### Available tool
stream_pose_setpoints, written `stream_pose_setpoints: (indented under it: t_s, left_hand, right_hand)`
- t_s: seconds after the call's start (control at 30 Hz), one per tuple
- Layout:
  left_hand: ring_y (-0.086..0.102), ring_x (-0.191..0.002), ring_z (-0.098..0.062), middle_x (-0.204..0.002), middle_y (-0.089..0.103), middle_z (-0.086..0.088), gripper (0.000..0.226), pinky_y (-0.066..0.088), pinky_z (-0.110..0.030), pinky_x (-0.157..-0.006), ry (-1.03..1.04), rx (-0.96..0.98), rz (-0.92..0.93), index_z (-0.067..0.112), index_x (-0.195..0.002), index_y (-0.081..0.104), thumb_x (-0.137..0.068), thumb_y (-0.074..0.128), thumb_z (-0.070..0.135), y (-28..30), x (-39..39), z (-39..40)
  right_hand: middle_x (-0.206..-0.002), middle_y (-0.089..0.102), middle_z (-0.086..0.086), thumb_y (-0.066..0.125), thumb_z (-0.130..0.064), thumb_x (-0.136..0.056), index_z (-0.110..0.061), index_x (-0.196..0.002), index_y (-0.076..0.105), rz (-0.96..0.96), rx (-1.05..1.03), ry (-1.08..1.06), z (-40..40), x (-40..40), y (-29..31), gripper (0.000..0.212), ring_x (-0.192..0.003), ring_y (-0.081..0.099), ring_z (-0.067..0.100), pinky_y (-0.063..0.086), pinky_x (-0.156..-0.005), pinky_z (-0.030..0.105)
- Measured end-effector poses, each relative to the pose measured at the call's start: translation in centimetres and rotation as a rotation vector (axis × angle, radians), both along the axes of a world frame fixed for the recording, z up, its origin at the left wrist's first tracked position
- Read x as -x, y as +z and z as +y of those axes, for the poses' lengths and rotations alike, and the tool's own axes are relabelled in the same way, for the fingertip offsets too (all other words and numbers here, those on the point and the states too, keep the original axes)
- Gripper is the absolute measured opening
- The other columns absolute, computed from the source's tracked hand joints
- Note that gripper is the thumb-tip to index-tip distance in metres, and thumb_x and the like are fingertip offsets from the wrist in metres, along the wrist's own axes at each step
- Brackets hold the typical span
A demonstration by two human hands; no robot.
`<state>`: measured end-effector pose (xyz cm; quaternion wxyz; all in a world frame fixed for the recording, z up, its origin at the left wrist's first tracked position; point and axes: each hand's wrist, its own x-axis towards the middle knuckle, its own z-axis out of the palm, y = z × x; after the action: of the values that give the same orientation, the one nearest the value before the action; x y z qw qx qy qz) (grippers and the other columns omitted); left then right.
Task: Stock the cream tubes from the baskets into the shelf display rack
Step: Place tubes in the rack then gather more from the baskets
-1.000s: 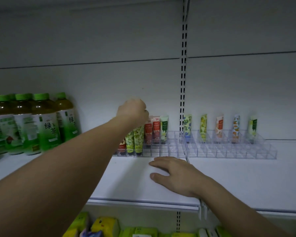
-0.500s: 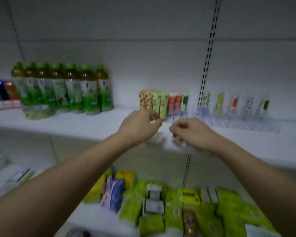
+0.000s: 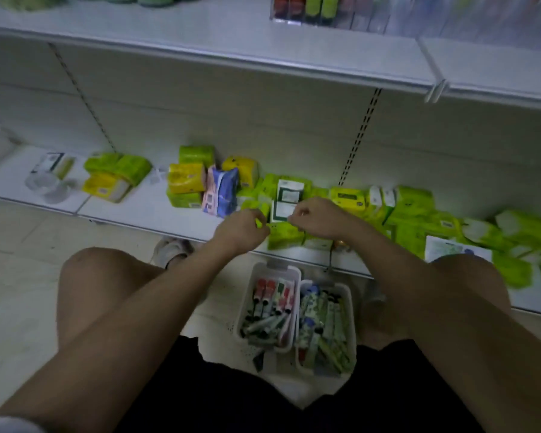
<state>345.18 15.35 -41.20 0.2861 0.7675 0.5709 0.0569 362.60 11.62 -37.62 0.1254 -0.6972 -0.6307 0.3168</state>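
Head view: left hand (image 3: 242, 228) and right hand (image 3: 313, 217), fingers loosely curled and holding nothing, hover mid-frame; lower centre, two white plastic baskets (image 3: 297, 278) hold the cream tubes (image 3: 270, 303); clear display rack (image 3: 331, 10) at top edge.

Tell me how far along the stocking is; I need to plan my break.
Done: a few tubes stand in the display rack at the top edge. In hand: nothing visible; the left hand and right hand hover loosely curled above the baskets. Left: both the left basket and right basket look full of tubes.
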Motion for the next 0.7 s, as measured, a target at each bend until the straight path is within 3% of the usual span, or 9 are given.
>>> stream_pose_setpoints:
  t_s: [0.1, 0.23, 0.37, 0.47, 0.5, 0.57, 0.63, 0.7]
  left_hand:
    - [0.058, -0.113, -0.029, -0.119, 0.065, -0.014, 0.028, 0.044, -0.03, -0.09, 0.03, 0.142, 0.029, 0.015, -0.112, 0.066, -0.089, 0.061, 0.029, -5.4, 0.2, -0.3]
    - [0.062, -0.108, -0.029, -0.112, 0.068, -0.014, 0.025, 0.048, -0.032, -0.092, 0.11, 0.272, 0.057, 0.007, -0.105, 0.07, -0.088, 0.061, 0.021, -11.5, 0.1, -0.5]
    - [0.065, -0.099, -0.029, -0.105, 0.07, -0.014, 0.022, 0.052, -0.036, -0.089, 0.148, 0.395, 0.08, 0.003, -0.1, 0.071, -0.09, 0.058, 0.018, -17.8, -0.6, -0.5]
    - [0.061, -0.075, -0.021, -0.089, 0.068, -0.006, 0.018, 0.049, -0.028, -0.066, 0.182, 0.406, 0.093, 0.009, -0.089, 0.062, -0.093, 0.054, 0.025, -23.0, -1.1, -1.1]
    - [0.057, -0.067, -0.016, -0.081, 0.063, -0.001, 0.018, 0.044, -0.023, -0.059, 0.208, 0.394, 0.063, 0.012, -0.088, 0.058, -0.094, 0.053, 0.028, -24.3, -1.4, -1.4]
    - [0.049, -0.06, -0.008, -0.071, 0.052, 0.006, 0.016, 0.036, -0.018, -0.05, 0.249, 0.383, -0.021, 0.016, -0.089, 0.053, -0.097, 0.049, 0.03, -26.1, -2.5, -1.8]
    - [0.054, -0.063, -0.015, -0.073, 0.056, 0.002, 0.016, 0.044, -0.019, -0.056, 0.302, 0.373, -0.126, 0.018, -0.082, 0.052, -0.097, 0.049, 0.022, -27.7, -3.6, -1.4]
    - [0.053, -0.078, -0.02, -0.088, 0.059, -0.003, 0.025, 0.045, -0.027, -0.072, 0.225, 0.413, -0.112, 0.026, -0.074, 0.053, -0.095, 0.05, 0.012, -29.5, -4.2, -1.0]
  right_hand:
    - [-0.077, 0.038, 0.035, 0.053, -0.023, -0.093, 0.008, -0.07, 0.049, 0.026, 0.14, -0.025, -0.1, 0.2, -5.7, 0.039, -0.064, 0.039, 0.023, 0.03, -0.063, 0.032]
    - [-0.062, 0.022, 0.012, 0.049, -0.014, -0.092, -0.009, -0.065, 0.03, 0.065, 0.303, -0.053, -0.5, 0.7, -12.2, 0.034, -0.056, 0.023, 0.021, 0.021, -0.063, 0.033]
    - [-0.056, 0.03, 0.009, 0.047, -0.008, -0.094, -0.003, -0.061, 0.04, 0.107, 0.442, -0.116, -0.7, 1.0, -18.1, 0.034, -0.049, 0.033, 0.021, 0.027, -0.052, 0.027]
    - [-0.065, 0.046, 0.004, 0.051, -0.011, -0.094, -0.008, -0.073, 0.058, 0.16, 0.497, -0.158, -1.0, 1.2, -22.3, 0.022, -0.058, 0.042, 0.015, 0.039, -0.062, 0.028]
    - [-0.069, 0.047, 0.002, 0.052, -0.013, -0.095, -0.015, -0.076, 0.057, 0.176, 0.503, -0.177, -1.2, 1.1, -23.6, 0.02, -0.061, 0.042, 0.014, 0.041, -0.068, 0.029]
    - [-0.067, 0.037, 0.008, 0.049, -0.013, -0.099, -0.013, -0.072, 0.05, 0.22, 0.558, -0.231, -1.7, 0.9, -25.8, 0.027, -0.059, 0.033, 0.019, 0.037, -0.065, 0.033]
    - [-0.071, 0.035, 0.025, 0.046, -0.013, -0.101, 0.001, -0.079, 0.057, 0.265, 0.621, -0.275, -2.1, 0.8, -27.3, 0.029, -0.058, 0.03, 0.021, 0.037, -0.054, 0.031]
    - [-0.09, 0.052, 0.035, 0.047, -0.014, -0.101, 0.01, -0.099, 0.063, 0.304, 0.616, -0.312, -2.3, 0.8, -28.4, 0.029, -0.066, 0.042, 0.027, 0.052, -0.063, 0.039]
